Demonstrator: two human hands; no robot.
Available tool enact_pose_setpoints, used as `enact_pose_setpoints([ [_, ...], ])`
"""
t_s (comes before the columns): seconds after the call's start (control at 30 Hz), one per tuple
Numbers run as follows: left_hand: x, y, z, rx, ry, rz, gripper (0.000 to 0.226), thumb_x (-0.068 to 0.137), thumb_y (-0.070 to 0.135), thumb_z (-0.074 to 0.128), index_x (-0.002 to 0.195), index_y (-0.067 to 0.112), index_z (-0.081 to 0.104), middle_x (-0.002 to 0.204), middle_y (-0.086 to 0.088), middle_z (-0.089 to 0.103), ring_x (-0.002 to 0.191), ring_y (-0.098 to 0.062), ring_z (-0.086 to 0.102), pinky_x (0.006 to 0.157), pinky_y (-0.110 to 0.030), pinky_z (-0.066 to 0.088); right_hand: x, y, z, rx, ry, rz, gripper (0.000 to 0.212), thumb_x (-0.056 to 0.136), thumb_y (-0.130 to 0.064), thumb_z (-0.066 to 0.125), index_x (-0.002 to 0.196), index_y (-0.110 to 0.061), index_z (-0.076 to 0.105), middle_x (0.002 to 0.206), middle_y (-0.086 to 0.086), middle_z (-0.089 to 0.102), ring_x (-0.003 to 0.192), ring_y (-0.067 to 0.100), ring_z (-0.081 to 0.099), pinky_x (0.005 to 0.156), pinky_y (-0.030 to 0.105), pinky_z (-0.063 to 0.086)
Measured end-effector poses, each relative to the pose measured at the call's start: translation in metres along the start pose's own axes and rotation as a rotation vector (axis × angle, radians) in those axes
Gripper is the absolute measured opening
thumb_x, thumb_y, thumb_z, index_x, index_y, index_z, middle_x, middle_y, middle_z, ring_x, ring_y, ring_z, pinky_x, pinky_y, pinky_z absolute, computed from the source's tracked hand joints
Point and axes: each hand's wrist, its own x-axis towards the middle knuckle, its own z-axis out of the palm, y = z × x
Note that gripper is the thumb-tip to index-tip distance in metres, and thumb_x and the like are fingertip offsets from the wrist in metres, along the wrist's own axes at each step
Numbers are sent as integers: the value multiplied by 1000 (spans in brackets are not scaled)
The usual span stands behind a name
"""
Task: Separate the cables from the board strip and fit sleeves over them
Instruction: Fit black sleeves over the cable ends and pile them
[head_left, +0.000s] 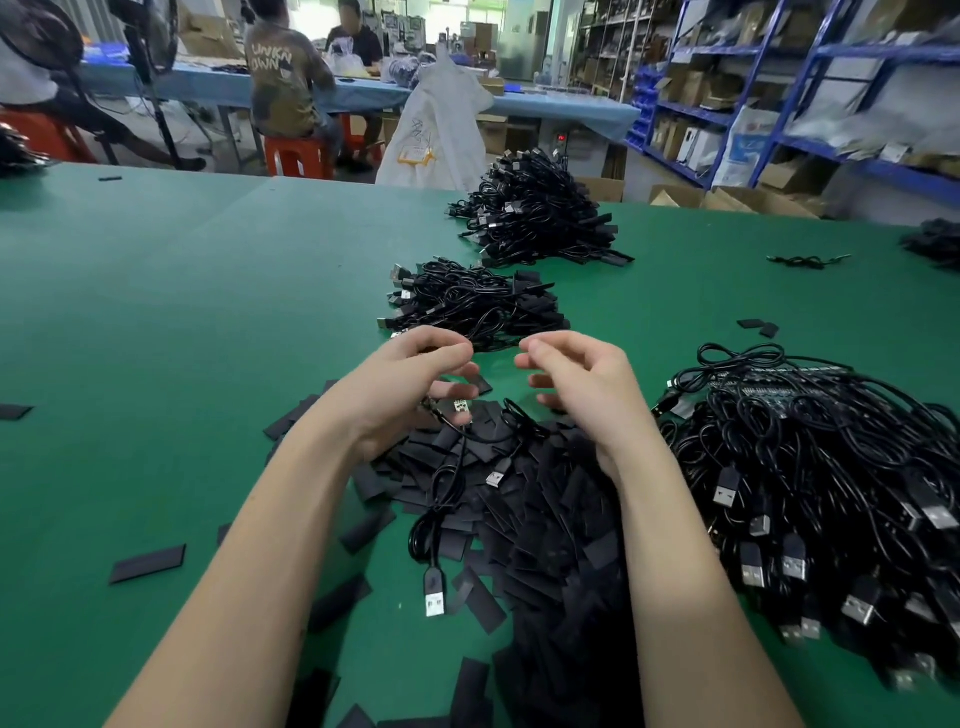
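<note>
My left hand (415, 379) hovers over the green table (156, 338) with its fingers curled, its lower fingers holding a black cable (441, 483) near the small white board end (461, 407). The cable hangs down to a USB plug (435, 597). My right hand (582, 384) is level with it, a little apart, fingers loosely curled, and I see nothing in it. Under both hands lies a heap of flat black sleeves (550, 545). At the right, a pile of cables (810, 483) is still joined to a dark board strip (769, 395).
Two heaps of bundled black cables sit beyond my hands, a middle heap (478, 306) and a far heap (540, 218). Loose sleeves (148, 564) are scattered on the left. People sit at a blue table (545, 104) behind; blue shelves (779, 104) stand at the right.
</note>
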Motion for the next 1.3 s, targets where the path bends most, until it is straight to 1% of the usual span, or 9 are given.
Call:
enact_pose_setpoints([
  [0.17, 5, -3, 16, -22, 74, 14, 21, 102, 34, 55, 108, 16, 63, 105, -8, 69, 81, -16, 67, 80, -34, 52, -6, -5, 4, -206, -327, -112, 17, 81, -35, 84, 94, -27, 78, 89, -12, 78, 87, 3, 71, 80, 20, 55],
  [0.27, 5, -3, 23, -46, 55, 25, 25, 103, 40, 52, 107, 20, 65, 111, -6, 70, 108, -25, 66, 101, -41, 47, -5, -3, 17, -284, -308, -105, 10, 78, -27, 86, 84, -27, 78, 74, -9, 75, 71, 2, 67, 79, 24, 52],
  [0.5, 2, 0, 28, -50, 61, 75, 27, 104, 43, 46, 101, 23, 65, 118, -1, 69, 117, -16, 60, 104, -38, 47, -9, -3, 21, -99, -434, -24, 7, 83, -19, 82, 90, -20, 80, 84, -3, 79, 78, 0, 70, 74, 14, 51],
  [0.63, 4, 1, 27, 17, 74, 96, 25, 103, 44, 49, 110, 24, 62, 121, 1, 66, 118, -12, 57, 97, -36, 47, -10, -5, 22, -46, -355, -5, 12, 80, -18, 85, 89, -16, 78, 80, -3, 78, 71, 0, 68, 67, 12, 49],
  [0.8, 0, 2, 7, -18, -70, 25, 9, 100, 21, 60, 104, 13, 62, 101, -7, 64, 87, -19, 65, 72, -29, 56, -4, -6, 20, 186, -96, 48, 18, 79, -19, 86, 90, -16, 72, 70, -4, 73, 60, 8, 62, 54, 17, 47],
  [0.93, -2, 2, 5, 1, -123, 33, 5, 93, 14, 68, 98, 13, 65, 99, -14, 65, 96, -27, 62, 89, -32, 59, -5, -6, 24, 340, -97, 80, 11, 87, -8, 78, 93, -8, 68, 69, 6, 74, 62, 13, 68, 56, 18, 53],
  [1.07, -2, 2, 1, -69, -65, 52, 9, 92, 9, 68, 89, 17, 66, 95, -15, 58, 93, -25, 59, 80, -26, 60, -5, -9, 21, 476, -172, 105, 9, 94, -10, 70, 102, -5, 69, 85, 12, 78, 78, 20, 77, 66, 20, 59],
  [1.2, -1, -1, -3, -77, 1, 51, 13, 92, 4, 68, 87, 16, 64, 81, -6, 61, 76, -18, 59, 68, -21, 57, -4, -9, 21, 310, -175, 58, 12, 100, -17, 63, 107, -9, 68, 91, 10, 79, 84, 21, 77, 68, 24, 60],
  [1.3, -1, -2, -9, -79, 40, 21, 17, 90, 2, 69, 81, 15, 65, 77, -5, 61, 69, -16, 58, 64, -20, 56, 0, 0, 24, -241, -125, -90, 7, 95, -24, 67, 96, -26, 74, 83, -7, 78, 76, 17, 72, 71, 29, 59],
])
